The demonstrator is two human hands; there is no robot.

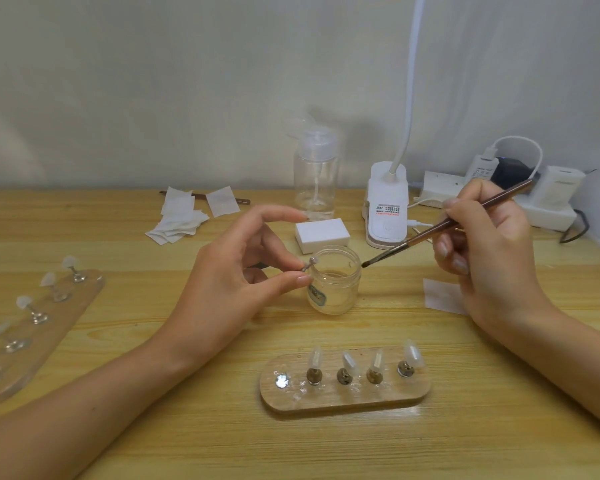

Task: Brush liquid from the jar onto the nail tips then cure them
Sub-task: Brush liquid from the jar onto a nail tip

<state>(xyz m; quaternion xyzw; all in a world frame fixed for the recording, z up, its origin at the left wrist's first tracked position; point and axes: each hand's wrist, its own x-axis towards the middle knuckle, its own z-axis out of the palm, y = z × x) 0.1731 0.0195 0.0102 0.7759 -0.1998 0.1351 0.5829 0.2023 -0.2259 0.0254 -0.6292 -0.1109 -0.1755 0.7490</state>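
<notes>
- Nail tips [316,356] sit on four pegs of the wooden holder [343,401], nearer the person than either hand's fingers; its fifth spot is bare.
- This looks early: I cannot tell whether any tip is coated, and curing is still to do.
- Left hand [229,271] fingers [291,280] pinch a metal peg [309,265] at the jar [335,285] rim.
- Right hand [489,244] pinches the brush [447,223] like a pen, its bristles just beside the jar.

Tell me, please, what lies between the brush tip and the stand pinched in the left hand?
Only the open mouth of the glass jar lies between the stand and the tip of the brush, as the head view shows.
</notes>
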